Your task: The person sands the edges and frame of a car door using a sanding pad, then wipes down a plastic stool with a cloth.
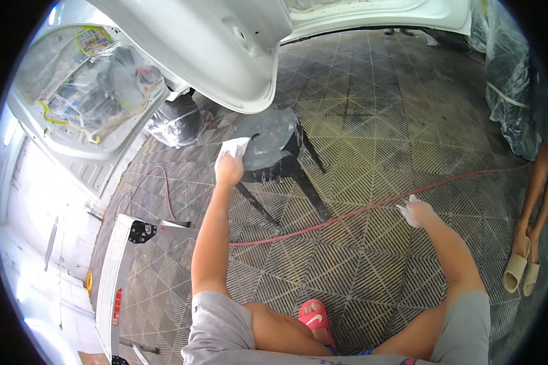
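My left hand is closed on a white cloth or folded sheet, held out at the left edge of a dark, dust-smeared plastic stool. Whether the cloth touches the seat I cannot tell. Over the floor on the right, my right hand has its fingers curled in. They look whitish, and what they hold, if anything, is too small to make out. Above the stool hangs a white curved body panel with a small slot.
A red hose crosses the patterned floor. At left stand a metal ladder and a white vehicle door with plastic film. Another person's sandalled feet are at right, near plastic sheeting. A white panel spans the top.
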The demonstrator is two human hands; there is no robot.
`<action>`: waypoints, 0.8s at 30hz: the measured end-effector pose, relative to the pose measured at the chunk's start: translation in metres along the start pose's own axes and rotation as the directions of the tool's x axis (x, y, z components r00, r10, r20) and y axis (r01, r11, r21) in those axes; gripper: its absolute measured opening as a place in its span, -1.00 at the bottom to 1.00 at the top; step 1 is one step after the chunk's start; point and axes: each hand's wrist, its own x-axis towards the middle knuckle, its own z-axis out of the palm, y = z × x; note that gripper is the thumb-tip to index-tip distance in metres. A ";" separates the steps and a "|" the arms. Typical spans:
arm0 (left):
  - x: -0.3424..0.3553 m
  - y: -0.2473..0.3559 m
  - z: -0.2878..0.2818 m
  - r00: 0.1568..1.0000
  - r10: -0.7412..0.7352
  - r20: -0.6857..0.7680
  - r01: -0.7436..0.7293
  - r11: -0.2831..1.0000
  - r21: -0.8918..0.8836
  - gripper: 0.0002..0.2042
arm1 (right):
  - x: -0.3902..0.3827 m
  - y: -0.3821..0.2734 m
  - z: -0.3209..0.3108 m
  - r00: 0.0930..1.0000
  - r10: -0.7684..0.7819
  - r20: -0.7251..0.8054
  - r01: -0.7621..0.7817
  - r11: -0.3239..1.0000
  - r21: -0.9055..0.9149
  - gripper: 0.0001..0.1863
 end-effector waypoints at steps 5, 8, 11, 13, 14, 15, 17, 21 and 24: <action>-0.008 0.055 -0.021 0.977 -0.215 0.006 0.212 0.967 0.140 -0.46 | -0.002 -0.015 -0.016 0.997 0.023 0.068 -0.026 0.999 0.035 -0.37; -0.044 0.135 0.031 0.928 0.357 0.109 -0.373 0.878 0.302 -0.61 | -0.010 0.003 -0.004 0.990 0.050 0.133 -0.043 0.997 -0.058 -0.42; -0.076 0.212 0.097 0.956 0.050 0.288 0.222 0.514 -0.828 -0.49 | 0.001 -0.001 -0.007 0.982 -0.049 0.183 0.086 0.976 -0.199 -0.43; -0.082 0.262 0.116 0.879 0.162 0.449 0.388 0.307 -0.869 -0.51 | -0.003 0.007 -0.003 0.976 -0.066 0.206 0.105 0.976 -0.188 -0.38; -0.087 0.287 0.110 0.873 0.178 0.454 0.394 0.288 -0.872 -0.51 | -0.008 0.028 0.006 0.977 -0.040 0.210 0.083 0.976 -0.200 -0.38; -0.092 0.305 0.101 0.865 0.174 0.470 0.446 0.159 -0.881 -0.51 | -0.006 0.046 0.022 0.980 0.018 0.199 0.015 0.986 -0.164 -0.40; -0.082 0.309 0.083 0.952 -0.002 0.306 0.303 0.156 -0.940 -0.50 | -0.004 0.036 0.013 0.985 0.028 0.170 -0.010 0.994 -0.109 -0.42; -0.072 0.281 0.012 0.999 -0.023 0.028 0.035 0.512 -0.859 -0.48 | -0.026 0.040 0.013 0.987 0.065 0.144 -0.070 0.997 0.027 -0.44; -0.054 0.231 -0.009 0.841 0.272 -0.467 -0.481 0.772 -0.416 -0.58 | -0.039 0.036 0.006 0.973 0.112 0.201 -0.111 0.994 -0.017 -0.42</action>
